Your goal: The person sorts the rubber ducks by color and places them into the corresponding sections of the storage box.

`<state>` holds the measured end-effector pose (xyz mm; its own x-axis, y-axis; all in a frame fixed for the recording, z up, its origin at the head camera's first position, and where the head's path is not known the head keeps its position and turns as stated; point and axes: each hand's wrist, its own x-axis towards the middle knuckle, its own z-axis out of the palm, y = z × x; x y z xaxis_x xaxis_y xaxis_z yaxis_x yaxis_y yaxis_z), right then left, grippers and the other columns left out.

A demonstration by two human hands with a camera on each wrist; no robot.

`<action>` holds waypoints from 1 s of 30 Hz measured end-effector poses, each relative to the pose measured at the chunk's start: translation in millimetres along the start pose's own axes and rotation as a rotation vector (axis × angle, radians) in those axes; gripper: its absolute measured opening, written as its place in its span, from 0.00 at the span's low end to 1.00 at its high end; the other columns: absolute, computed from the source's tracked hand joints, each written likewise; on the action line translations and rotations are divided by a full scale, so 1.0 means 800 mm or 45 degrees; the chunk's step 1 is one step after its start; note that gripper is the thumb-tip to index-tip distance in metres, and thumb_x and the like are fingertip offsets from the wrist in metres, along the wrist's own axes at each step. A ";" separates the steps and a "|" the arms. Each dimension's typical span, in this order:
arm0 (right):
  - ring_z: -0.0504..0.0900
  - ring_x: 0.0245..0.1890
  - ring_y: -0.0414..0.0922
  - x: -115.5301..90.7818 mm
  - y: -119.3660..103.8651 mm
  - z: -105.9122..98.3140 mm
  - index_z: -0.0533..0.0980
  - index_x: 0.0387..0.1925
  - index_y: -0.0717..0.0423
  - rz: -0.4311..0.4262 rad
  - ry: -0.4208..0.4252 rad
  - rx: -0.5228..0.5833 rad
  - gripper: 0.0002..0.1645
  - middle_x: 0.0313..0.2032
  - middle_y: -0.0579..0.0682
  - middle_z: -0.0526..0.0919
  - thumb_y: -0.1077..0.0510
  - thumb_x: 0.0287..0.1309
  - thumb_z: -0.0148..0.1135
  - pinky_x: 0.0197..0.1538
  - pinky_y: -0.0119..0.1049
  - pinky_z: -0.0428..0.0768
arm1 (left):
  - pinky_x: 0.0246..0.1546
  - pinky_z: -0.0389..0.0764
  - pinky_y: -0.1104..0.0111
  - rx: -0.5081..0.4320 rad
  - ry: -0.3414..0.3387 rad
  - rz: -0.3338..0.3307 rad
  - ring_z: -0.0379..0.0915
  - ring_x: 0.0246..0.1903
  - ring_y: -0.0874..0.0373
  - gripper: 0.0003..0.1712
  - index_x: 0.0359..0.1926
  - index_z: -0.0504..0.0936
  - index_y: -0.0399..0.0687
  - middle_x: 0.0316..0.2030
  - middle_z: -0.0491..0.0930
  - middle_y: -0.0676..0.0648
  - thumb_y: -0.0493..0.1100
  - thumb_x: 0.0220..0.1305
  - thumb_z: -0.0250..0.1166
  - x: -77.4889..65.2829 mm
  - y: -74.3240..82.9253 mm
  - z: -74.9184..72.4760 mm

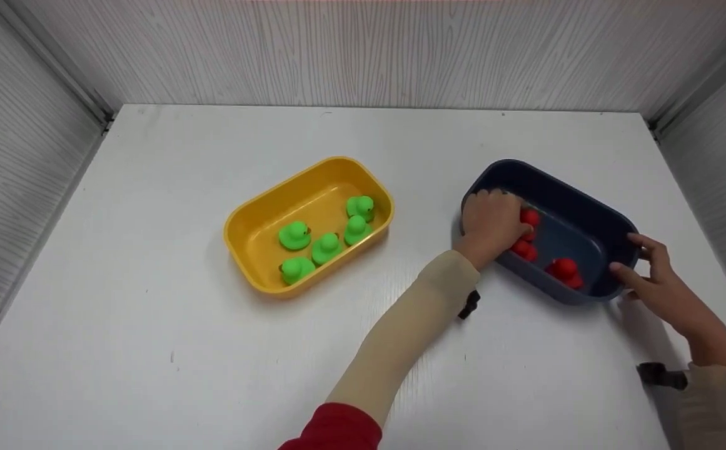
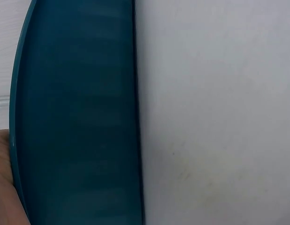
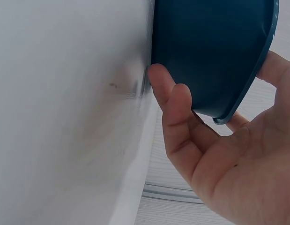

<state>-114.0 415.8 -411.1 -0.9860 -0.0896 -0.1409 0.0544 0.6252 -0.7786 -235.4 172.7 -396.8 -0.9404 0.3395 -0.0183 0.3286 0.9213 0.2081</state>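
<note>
My left hand [image 1: 494, 222] reaches over the near left side of the dark blue bin [image 1: 572, 231], bent down into its left end. Its thumb lies against the red rubber ducks [image 1: 530, 217] there; the other fingertips are hidden, so a grip on a duck cannot be made out. Another red duck [image 1: 566, 270] sits near the bin's right end. My right hand [image 1: 656, 281] holds that right end, thumb over the rim and fingers along the outside. The right wrist view has the fingers [image 3: 176, 110] close to the bin's outer wall [image 3: 205, 51].
Left of the blue bin stands a yellow bin [image 1: 256, 212] with several green rubber ducks [image 1: 327, 249] in it. Both bins rest on a white table [image 1: 150, 325]. Pale wood-grain panels [image 1: 363, 53] rise behind the table and on both sides.
</note>
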 end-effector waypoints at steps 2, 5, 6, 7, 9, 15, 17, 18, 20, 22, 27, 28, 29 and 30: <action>0.71 0.35 0.22 0.000 0.000 0.001 0.38 0.70 0.50 -0.008 0.002 0.001 0.35 0.62 0.73 0.46 0.56 0.73 0.45 0.33 0.23 0.76 | 0.43 0.72 0.70 -0.015 -0.002 -0.002 0.73 0.42 0.62 0.21 0.50 0.82 0.74 0.44 0.81 0.61 0.68 0.57 0.63 -0.001 -0.001 0.000; 0.72 0.35 0.22 0.000 0.001 0.001 0.37 0.70 0.51 -0.016 -0.001 0.003 0.35 0.62 0.71 0.46 0.56 0.73 0.44 0.33 0.23 0.76 | 0.45 0.71 0.70 -0.044 -0.009 0.007 0.73 0.44 0.63 0.22 0.53 0.80 0.77 0.46 0.81 0.62 0.66 0.57 0.65 -0.002 -0.002 -0.001; 0.72 0.35 0.21 0.000 0.001 0.002 0.37 0.70 0.50 -0.015 -0.001 0.002 0.35 0.62 0.71 0.46 0.56 0.73 0.44 0.33 0.23 0.76 | 0.45 0.71 0.71 -0.053 -0.011 0.012 0.73 0.44 0.63 0.22 0.54 0.79 0.79 0.47 0.81 0.62 0.66 0.57 0.65 -0.002 -0.003 -0.001; 0.71 0.35 0.21 0.000 0.002 0.002 0.37 0.70 0.50 -0.014 -0.003 0.003 0.35 0.62 0.71 0.46 0.56 0.73 0.44 0.33 0.23 0.76 | 0.45 0.71 0.71 -0.062 -0.011 0.018 0.73 0.44 0.63 0.22 0.54 0.79 0.80 0.47 0.81 0.63 0.66 0.57 0.65 -0.003 -0.003 -0.002; 0.71 0.35 0.21 0.000 0.002 0.002 0.37 0.70 0.50 -0.010 -0.005 0.002 0.35 0.62 0.71 0.46 0.56 0.73 0.44 0.33 0.23 0.76 | 0.45 0.71 0.71 -0.086 -0.010 0.026 0.72 0.44 0.64 0.23 0.55 0.77 0.81 0.48 0.80 0.64 0.65 0.57 0.65 -0.003 -0.004 -0.003; 0.70 0.36 0.21 0.001 0.003 0.000 0.37 0.70 0.48 0.013 -0.015 0.003 0.36 0.64 0.73 0.44 0.55 0.73 0.45 0.34 0.23 0.76 | 0.46 0.70 0.73 -0.167 0.030 0.064 0.72 0.45 0.65 0.24 0.56 0.77 0.79 0.48 0.80 0.64 0.64 0.58 0.65 -0.005 -0.008 -0.004; 0.70 0.35 0.21 0.001 0.002 0.000 0.37 0.70 0.47 0.011 -0.014 0.004 0.36 0.64 0.73 0.44 0.55 0.73 0.45 0.34 0.23 0.75 | 0.47 0.70 0.73 -0.194 0.054 0.086 0.73 0.46 0.65 0.24 0.57 0.77 0.78 0.48 0.80 0.64 0.64 0.58 0.65 -0.005 -0.010 -0.004; 0.70 0.35 0.21 0.001 0.002 0.000 0.37 0.70 0.47 0.007 -0.011 0.004 0.36 0.63 0.73 0.44 0.55 0.73 0.45 0.34 0.23 0.75 | 0.46 0.71 0.73 -0.211 0.065 0.096 0.73 0.45 0.65 0.25 0.57 0.77 0.77 0.48 0.81 0.63 0.65 0.58 0.65 -0.005 -0.011 -0.005; 0.70 0.35 0.21 0.002 0.002 0.000 0.37 0.70 0.47 0.005 -0.009 0.001 0.36 0.63 0.73 0.44 0.56 0.73 0.45 0.33 0.23 0.75 | 0.43 0.71 0.74 -0.267 0.074 0.116 0.74 0.43 0.65 0.26 0.57 0.76 0.77 0.47 0.81 0.63 0.66 0.57 0.65 -0.006 -0.014 -0.005; 0.70 0.35 0.21 0.002 0.002 0.000 0.37 0.70 0.47 0.010 -0.011 -0.004 0.36 0.63 0.74 0.44 0.55 0.73 0.45 0.34 0.23 0.75 | 0.38 0.71 0.75 -0.346 0.077 0.137 0.74 0.38 0.67 0.27 0.57 0.76 0.76 0.41 0.82 0.62 0.67 0.56 0.65 -0.007 -0.017 -0.006; 0.70 0.35 0.21 0.002 0.003 0.000 0.36 0.70 0.50 0.021 -0.018 -0.019 0.37 0.64 0.75 0.44 0.55 0.73 0.45 0.34 0.22 0.75 | 0.28 0.69 0.77 -0.553 0.064 0.173 0.68 0.30 0.70 0.28 0.57 0.76 0.76 0.28 0.77 0.63 0.68 0.54 0.66 -0.008 -0.024 -0.009; 0.70 0.35 0.21 0.002 0.003 0.000 0.36 0.70 0.50 0.020 -0.019 -0.021 0.37 0.64 0.75 0.44 0.55 0.73 0.45 0.34 0.22 0.75 | 0.28 0.68 0.77 -0.575 0.065 0.176 0.68 0.30 0.70 0.28 0.57 0.76 0.77 0.29 0.77 0.64 0.68 0.54 0.66 -0.008 -0.025 -0.009; 0.70 0.35 0.21 0.001 0.003 0.000 0.36 0.70 0.51 0.017 -0.016 -0.020 0.37 0.63 0.74 0.44 0.56 0.73 0.45 0.34 0.22 0.75 | 0.28 0.68 0.77 -0.604 0.064 0.177 0.67 0.30 0.70 0.28 0.57 0.76 0.77 0.29 0.76 0.64 0.68 0.54 0.66 -0.009 -0.026 -0.010; 0.70 0.35 0.21 0.001 0.003 0.000 0.36 0.70 0.51 0.012 -0.013 -0.018 0.37 0.63 0.74 0.45 0.56 0.73 0.45 0.34 0.22 0.75 | 0.28 0.67 0.77 -0.625 0.068 0.176 0.66 0.29 0.70 0.28 0.56 0.76 0.77 0.30 0.75 0.64 0.68 0.54 0.66 -0.009 -0.026 -0.010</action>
<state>-114.5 417.3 -413.3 -0.9837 -0.0914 -0.1548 0.0617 0.6371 -0.7683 -236.3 149.5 -393.3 -0.8985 0.4298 0.0895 0.3825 0.6662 0.6402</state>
